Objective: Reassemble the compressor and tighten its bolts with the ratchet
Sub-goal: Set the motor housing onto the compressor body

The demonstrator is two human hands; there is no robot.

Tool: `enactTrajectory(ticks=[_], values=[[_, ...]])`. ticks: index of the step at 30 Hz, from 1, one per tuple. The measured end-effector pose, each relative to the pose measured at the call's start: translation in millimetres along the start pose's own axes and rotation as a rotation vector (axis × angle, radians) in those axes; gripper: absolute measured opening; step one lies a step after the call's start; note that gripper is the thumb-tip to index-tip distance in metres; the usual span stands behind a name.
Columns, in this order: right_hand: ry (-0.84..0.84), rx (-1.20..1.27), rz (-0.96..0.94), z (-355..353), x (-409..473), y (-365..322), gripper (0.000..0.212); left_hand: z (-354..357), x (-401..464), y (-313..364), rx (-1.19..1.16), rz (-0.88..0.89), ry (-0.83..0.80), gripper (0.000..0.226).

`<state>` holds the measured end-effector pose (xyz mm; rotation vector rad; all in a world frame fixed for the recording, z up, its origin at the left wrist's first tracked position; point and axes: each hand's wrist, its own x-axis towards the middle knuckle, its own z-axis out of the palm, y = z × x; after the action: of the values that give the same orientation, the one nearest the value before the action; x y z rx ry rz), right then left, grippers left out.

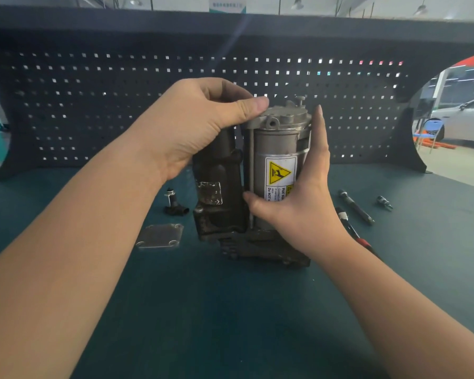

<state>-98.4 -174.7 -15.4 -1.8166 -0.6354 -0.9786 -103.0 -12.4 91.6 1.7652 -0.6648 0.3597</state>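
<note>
From the head view, the risk I see first is the compressor (pixel 257 181) tipping: it stands upright on its dark base on the desk (pixel 230 324), tall for its footprint, and a sideways push at the top could rock it over onto the loose parts around it. The silver cap (pixel 281 116) on top of the grey cylinder may not be seated square; if it sits crooked when the bolts go in, I would expect a thread to bind or cross. The long bolt (pixel 356 207) and the small fitting (pixel 385 202) lie loose on the desk to the right and could roll out of reach if bumped. The ratchet (pixel 352 228) lies partly hidden under my right forearm, so lifting that arm carelessly could knock it. The clear cover plate (pixel 160 236) and a small black fitting (pixel 175 203) lie to the left of the base, easy to overlook or sweep aside.

My left hand (pixel 200 124) is clamped over the top of the dark housing, its fingers curled behind it and its thumb reaching across to press on the edge of the cap. My right hand (pixel 298 192) lies against the cylinder with straight fingers up its right side and the thumb across the front near the warning label (pixel 281 173), steadying rather than gripping. The compressor sits between the two hands, touching both, at the middle of the desk in front of the pegboard (pixel 148 105)
</note>
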Motion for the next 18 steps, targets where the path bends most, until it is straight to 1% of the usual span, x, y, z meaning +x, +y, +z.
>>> enactTrajectory(ticks=[4, 8, 13, 14, 15, 17, 18], values=[[-0.015, 0.006, 0.004, -2, 0, 2, 0.125, 1, -1, 1, -0.007, -0.010, 0.005, 0.029], [-0.005, -0.053, 0.011, 0, -2, 3, 0.131, 2, -2, 2, -0.013, -0.004, 0.036, 0.030], [0.020, -0.076, 0.007, 2, -2, 5, 0.127, 3, -3, 0, 0.028, 0.042, 0.028, 0.032], [0.022, -0.077, 0.006, 2, -2, 6, 0.128, 5, -4, -3, 0.051, 0.086, 0.061, 0.031], [0.021, -0.074, 0.007, 2, -2, 7, 0.128, 8, -8, -9, 0.108, 0.156, 0.133, 0.027], [0.019, -0.060, 0.012, 0, -3, 6, 0.130, 15, -24, -25, 0.285, 0.328, 0.370, 0.017], [0.021, -0.051, 0.014, 0, -3, 6, 0.131, 19, -34, -33, 0.335, 0.395, 0.476, 0.013]])
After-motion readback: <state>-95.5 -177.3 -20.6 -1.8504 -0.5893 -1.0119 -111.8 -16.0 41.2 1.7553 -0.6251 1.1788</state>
